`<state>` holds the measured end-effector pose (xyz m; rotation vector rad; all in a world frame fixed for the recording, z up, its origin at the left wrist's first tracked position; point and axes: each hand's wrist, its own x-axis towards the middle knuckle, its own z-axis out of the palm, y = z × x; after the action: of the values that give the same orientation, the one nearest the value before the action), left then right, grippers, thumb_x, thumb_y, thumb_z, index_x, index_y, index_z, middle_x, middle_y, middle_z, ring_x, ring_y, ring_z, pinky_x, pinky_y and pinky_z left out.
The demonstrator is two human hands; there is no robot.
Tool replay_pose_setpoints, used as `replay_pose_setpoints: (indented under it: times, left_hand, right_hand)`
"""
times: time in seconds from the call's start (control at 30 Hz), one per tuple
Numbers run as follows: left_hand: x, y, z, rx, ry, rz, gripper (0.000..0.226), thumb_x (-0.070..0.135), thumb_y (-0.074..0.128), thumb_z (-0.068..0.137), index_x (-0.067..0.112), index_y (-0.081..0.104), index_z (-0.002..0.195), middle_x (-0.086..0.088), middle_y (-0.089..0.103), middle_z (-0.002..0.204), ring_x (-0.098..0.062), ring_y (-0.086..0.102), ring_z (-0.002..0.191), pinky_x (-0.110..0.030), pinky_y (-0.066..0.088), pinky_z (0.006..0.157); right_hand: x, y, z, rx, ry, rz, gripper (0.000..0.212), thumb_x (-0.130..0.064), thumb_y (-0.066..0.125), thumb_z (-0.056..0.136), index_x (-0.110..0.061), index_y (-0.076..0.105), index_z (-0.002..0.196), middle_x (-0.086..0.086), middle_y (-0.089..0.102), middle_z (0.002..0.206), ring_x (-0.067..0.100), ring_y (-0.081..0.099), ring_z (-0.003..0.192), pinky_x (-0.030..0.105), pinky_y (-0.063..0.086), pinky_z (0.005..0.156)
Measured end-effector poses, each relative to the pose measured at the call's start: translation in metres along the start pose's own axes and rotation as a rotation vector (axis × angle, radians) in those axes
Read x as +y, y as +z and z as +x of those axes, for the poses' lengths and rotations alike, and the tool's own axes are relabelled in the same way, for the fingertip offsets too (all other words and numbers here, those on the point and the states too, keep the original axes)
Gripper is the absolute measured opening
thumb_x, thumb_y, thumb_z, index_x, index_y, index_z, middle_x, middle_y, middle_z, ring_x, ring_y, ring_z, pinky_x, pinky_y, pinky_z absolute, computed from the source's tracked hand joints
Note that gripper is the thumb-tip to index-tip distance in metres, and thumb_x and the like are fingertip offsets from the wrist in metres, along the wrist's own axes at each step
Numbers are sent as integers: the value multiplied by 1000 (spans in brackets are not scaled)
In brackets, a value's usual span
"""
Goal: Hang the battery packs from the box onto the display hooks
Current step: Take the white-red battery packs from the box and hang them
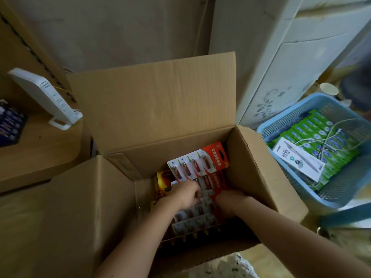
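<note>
An open cardboard box (pixel 152 109) fills the middle of the view, its flaps folded out. Inside lie several red-and-white battery packs (pixel 198 161), stacked and overlapping, each with a row of small batteries under clear blisters. Both my hands reach down into the box. My left hand (pixel 184 194) has its fingers curled on the packs near the middle of the stack. My right hand (pixel 230 199) grips the right edge of the same stack, its fingers hidden under the cards. No display hooks are in view.
A blue plastic basket (pixel 285 117) with green boxes, a white box and a cord stands at the right. A white router (pixel 46 97) sits on a wooden shelf (pixel 40 149) at the left. A pale cabinet (pixel 281 57) rises behind the basket.
</note>
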<state>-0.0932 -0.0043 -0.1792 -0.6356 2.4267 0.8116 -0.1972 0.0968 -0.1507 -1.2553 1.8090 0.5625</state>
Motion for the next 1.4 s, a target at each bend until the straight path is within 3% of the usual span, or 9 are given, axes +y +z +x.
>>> replay_pose_setpoints:
  times: [0.27, 0.37, 0.53, 0.63, 0.83, 1.0, 1.13, 1.3, 1.4]
  left_hand:
    - [-24, -42, -76, 438, -199, -287, 12, 21, 57, 88, 15, 54, 78, -7, 61, 73, -35, 60, 81, -38, 46, 69]
    - [-14, -80, -132, 592, -183, -502, 17, 16, 56, 89, 15, 50, 73, 2, 48, 59, -24, 50, 59, -34, 40, 61]
    - [31, -168, -237, 718, -183, -925, 14, 10, 51, 93, 8, 52, 78, -10, 66, 81, -13, 65, 72, -30, 50, 62]
    - [46, -218, -297, 834, -215, -1003, 14, 9, 52, 92, 11, 53, 78, -3, 66, 80, 1, 64, 69, -18, 50, 57]
    - [56, -304, -417, 984, -234, -1151, 14, 6, 48, 93, 15, 54, 84, 0, 67, 87, -1, 69, 74, -14, 54, 58]
    - [23, -334, -497, 1150, -270, -1155, 8, 6, 48, 93, 5, 56, 93, -2, 67, 89, 1, 69, 75, -10, 51, 57]
    - [-18, -341, -552, 1253, -276, -1191, 10, 2, 46, 93, 0, 56, 96, -4, 65, 86, 3, 67, 69, -9, 50, 58]
    - [-96, -354, -618, 1362, -271, -1191, 14, 4, 47, 93, 10, 59, 97, 2, 67, 90, 2, 68, 74, -10, 51, 59]
    - [-139, -364, -658, 1318, -269, -1195, 17, 7, 47, 94, 17, 60, 96, 5, 68, 90, 2, 68, 76, -11, 52, 61]
  right_hand:
    - [-5, -49, -75, 446, -27, 203, 33, -45, 54, 87, -21, 65, 107, 6, 66, 112, 28, 61, 105, 32, 47, 84]
    - [-15, -84, -129, 648, -62, 281, 32, -44, 51, 90, -20, 63, 106, 2, 65, 112, 28, 62, 101, 35, 48, 79]
    - [-45, -166, -231, 887, -164, 401, 23, -36, 60, 87, -18, 69, 97, 3, 72, 92, 24, 67, 84, 30, 46, 67]
    - [-71, -220, -292, 988, -235, 380, 17, -29, 64, 85, -14, 71, 91, 1, 73, 84, 16, 65, 69, 19, 41, 61]
    - [-143, -316, -379, 812, -410, 317, 23, -31, 55, 91, -15, 66, 103, -6, 68, 88, 6, 63, 72, 20, 54, 70]
    - [-222, -365, -411, 749, -517, 224, 24, -31, 52, 92, -16, 62, 108, -2, 68, 99, 3, 60, 76, 9, 45, 60]
    - [-306, -380, -426, 791, -592, 299, 25, -24, 57, 90, -12, 62, 111, 3, 69, 106, 12, 65, 89, 20, 52, 74]
    - [-428, -393, -426, 859, -619, 515, 24, -24, 58, 90, -14, 64, 111, 1, 67, 103, 9, 58, 83, 13, 41, 67]
    - [-488, -394, -429, 842, -629, 669, 21, -23, 65, 84, -12, 67, 103, -4, 65, 94, 7, 59, 82, 13, 47, 69]
